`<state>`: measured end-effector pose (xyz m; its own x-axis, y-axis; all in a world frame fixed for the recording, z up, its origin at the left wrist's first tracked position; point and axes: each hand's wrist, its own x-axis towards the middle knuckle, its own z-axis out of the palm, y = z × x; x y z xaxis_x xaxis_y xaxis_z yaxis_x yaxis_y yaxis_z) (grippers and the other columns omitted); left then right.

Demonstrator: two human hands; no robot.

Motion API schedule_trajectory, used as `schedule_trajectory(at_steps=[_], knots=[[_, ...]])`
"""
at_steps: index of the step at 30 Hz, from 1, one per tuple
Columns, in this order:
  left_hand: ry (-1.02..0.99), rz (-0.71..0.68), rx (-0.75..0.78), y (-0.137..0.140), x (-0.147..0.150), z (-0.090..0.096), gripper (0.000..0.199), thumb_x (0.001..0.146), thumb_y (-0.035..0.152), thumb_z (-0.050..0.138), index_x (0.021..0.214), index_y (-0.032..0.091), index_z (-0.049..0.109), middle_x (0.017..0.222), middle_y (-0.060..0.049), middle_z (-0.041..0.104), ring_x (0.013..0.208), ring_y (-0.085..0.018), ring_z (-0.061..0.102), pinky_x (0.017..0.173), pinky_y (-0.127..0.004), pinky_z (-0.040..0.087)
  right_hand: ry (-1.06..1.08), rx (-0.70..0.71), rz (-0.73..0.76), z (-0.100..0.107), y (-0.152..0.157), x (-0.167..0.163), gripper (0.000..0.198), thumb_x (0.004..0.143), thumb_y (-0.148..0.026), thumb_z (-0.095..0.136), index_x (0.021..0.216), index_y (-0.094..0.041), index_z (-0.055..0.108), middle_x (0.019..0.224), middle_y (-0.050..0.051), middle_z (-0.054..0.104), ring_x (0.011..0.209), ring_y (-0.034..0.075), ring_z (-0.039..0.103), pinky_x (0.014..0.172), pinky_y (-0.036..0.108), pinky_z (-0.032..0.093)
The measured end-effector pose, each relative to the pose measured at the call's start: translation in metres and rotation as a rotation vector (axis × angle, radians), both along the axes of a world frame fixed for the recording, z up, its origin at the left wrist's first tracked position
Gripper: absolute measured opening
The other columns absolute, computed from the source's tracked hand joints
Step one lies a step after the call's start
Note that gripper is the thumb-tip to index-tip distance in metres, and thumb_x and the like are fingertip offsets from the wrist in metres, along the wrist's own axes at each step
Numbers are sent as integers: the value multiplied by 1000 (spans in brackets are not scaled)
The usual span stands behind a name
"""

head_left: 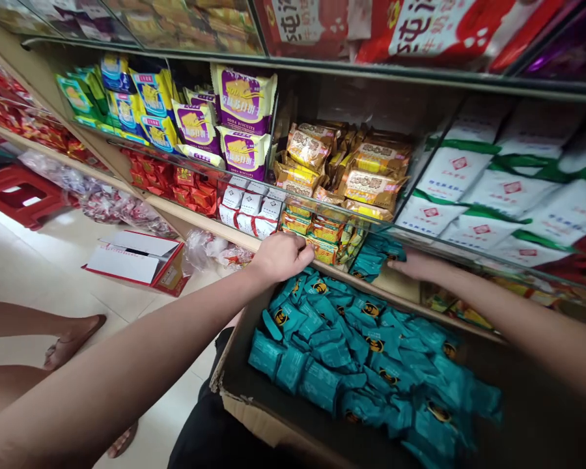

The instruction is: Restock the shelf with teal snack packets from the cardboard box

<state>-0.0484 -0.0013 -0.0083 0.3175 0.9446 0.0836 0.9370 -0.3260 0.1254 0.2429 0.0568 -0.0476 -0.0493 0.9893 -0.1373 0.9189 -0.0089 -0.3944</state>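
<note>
An open cardboard box (254, 417) holds many teal wrapped packets (322, 345) with round orange-and-black marks. My left hand (283, 257) is closed at the box's far left corner, against the shelf front; its fingertips are hidden. On the right, my right hand (413, 266) reaches into a low shelf compartment, fingers stretched toward a small group of teal packets (378, 253) there. The fingertips touch or nearly touch these packets, and part of the hand is blurred. Beside the group, the compartment's tan floor (395, 283) shows.
Small yellow-green packets (322, 234) fill the compartment left of the teal ones. Above stand brown snack packs (371, 176) and white-green bags (459, 169) behind clear shelf fronts. A flattened carton (131, 260) lies on the floor, near another person's foot (68, 342) and a red stool (22, 192).
</note>
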Motion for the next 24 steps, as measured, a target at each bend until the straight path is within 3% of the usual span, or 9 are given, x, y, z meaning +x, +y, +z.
schedule_trajectory(at_steps=[3,5,7,9,11,15,17,21,24], knots=[[-12,5,18,-1,0,-2,49,87,41,24,74,16,64,75,-7,62,75,-19,58,65,-28,40,-24,-15,155,39,-59,-12,23,73,-22,62,96,-17,63,107,9,61,102,23,53,92,34,37],[-15,7,32,-2,0,-3,50,87,41,24,74,15,64,76,-8,63,77,-19,58,67,-28,40,-5,229,358,51,-111,-26,25,82,-26,51,104,-21,60,109,7,60,104,23,51,94,38,35],[-9,14,45,-4,1,-2,49,88,40,24,75,15,64,78,-8,63,78,-19,58,68,-28,40,35,362,555,43,-158,-46,22,85,-26,44,99,-25,61,98,6,62,93,23,54,87,40,40],[3,15,57,-7,2,-1,48,88,39,24,75,15,64,78,-8,63,78,-19,58,68,-27,40,-10,313,644,16,-188,-68,25,86,-22,43,104,-25,60,101,6,62,95,24,53,83,40,43],[9,1,76,-9,1,1,49,89,39,24,74,15,63,77,-8,63,77,-18,58,68,-27,40,-43,209,625,-18,-199,-86,38,81,-20,51,119,-20,51,117,10,54,107,26,47,85,40,43],[-9,-36,128,-12,-3,3,47,90,38,23,77,15,62,77,-8,62,79,-19,57,74,-29,40,-57,135,574,-54,-193,-94,23,75,-13,56,95,-19,63,86,8,62,87,25,55,74,38,47],[-29,-48,168,-15,-4,7,41,90,34,27,87,15,62,84,-10,63,87,-20,56,81,-32,40,-37,157,555,-46,-193,-84,11,74,-15,57,81,-19,64,80,6,61,81,23,56,72,36,47],[-334,-158,270,-46,11,16,31,85,27,39,112,18,53,117,-10,54,114,-23,42,98,-39,31,256,369,321,2,-210,-58,12,82,-26,52,90,-20,58,88,6,59,85,19,55,74,32,47],[-851,-41,-35,-91,42,19,38,86,40,37,116,19,47,117,-9,53,108,-22,48,92,-38,39,514,626,145,39,-232,-44,3,81,-24,52,81,-21,52,85,5,58,82,18,55,69,31,47]])
